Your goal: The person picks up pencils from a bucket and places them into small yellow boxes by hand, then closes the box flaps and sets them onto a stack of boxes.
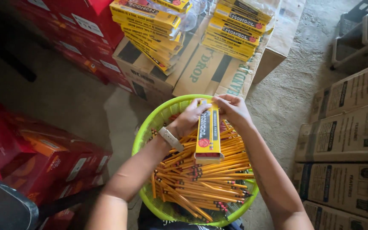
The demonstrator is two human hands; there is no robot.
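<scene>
Head view: both hands' fingers (201,107) closed on yellow pencil box (208,132).

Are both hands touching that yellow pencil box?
Touching. The head view shows the left hand and right hand both gripping the far end of the box above the basket.

The floor (286,98) is gray, rough concrete. Flat brown cardboard (209,70) lies on it. Left of the cardboard sit red boxes (43,157). Right of it stand tall brown cartons (346,140). Soft daylight falls on the floor.
</scene>
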